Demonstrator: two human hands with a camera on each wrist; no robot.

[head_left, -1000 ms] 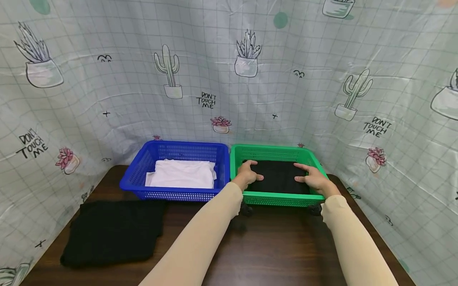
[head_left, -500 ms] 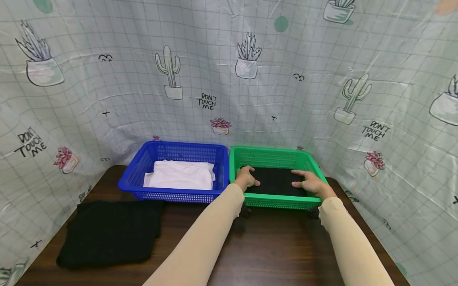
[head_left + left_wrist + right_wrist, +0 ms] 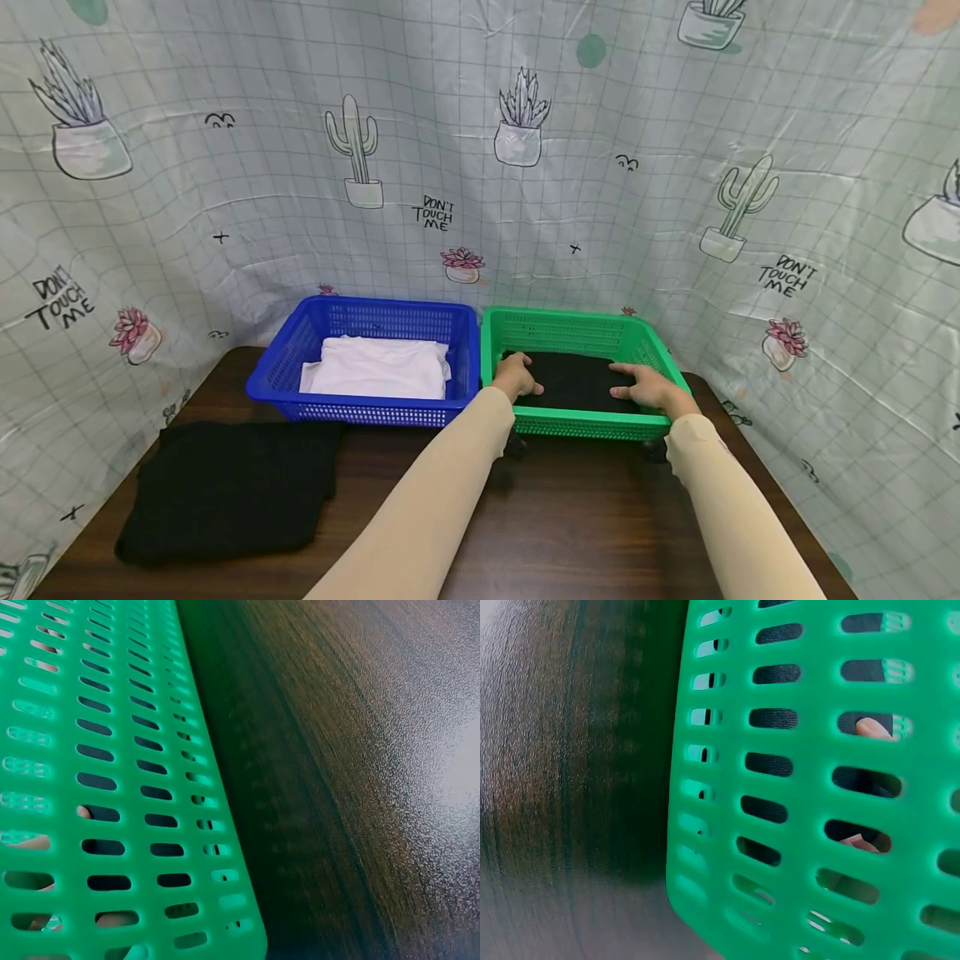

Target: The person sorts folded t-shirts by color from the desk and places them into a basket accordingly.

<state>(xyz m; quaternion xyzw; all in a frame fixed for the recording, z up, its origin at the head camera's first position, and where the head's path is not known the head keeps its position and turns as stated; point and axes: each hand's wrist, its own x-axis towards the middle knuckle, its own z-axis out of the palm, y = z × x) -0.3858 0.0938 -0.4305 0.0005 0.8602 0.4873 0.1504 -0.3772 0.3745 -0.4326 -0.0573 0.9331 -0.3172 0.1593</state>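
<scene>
A folded black cloth (image 3: 573,383) lies low inside the green basket (image 3: 585,423), between my two hands. My left hand (image 3: 517,377) is at its left end, thumb and index finger spread and laid along the cloth. At the right end my right hand (image 3: 647,388) mirrors this, with straight thumb and index finger reaching inward onto the fabric. The other fingers are hidden. Through slots in the basket wall (image 3: 124,780), the left wrist view shows parts of the hand and dark cloth. A fingertip (image 3: 872,729) shows through a slot in the right wrist view.
Beside the green basket stands a blue basket (image 3: 375,412) with folded white cloth (image 3: 378,368) in it. Another folded black cloth (image 3: 228,492) lies at the left of the brown wooden table (image 3: 570,525). A patterned curtain (image 3: 480,192) hangs behind and at both sides.
Both hands have come slightly down and nearer with the black cloth, deeper into the green basket. In the last half second the cloth's far edge has gone from straight to slightly curved.
</scene>
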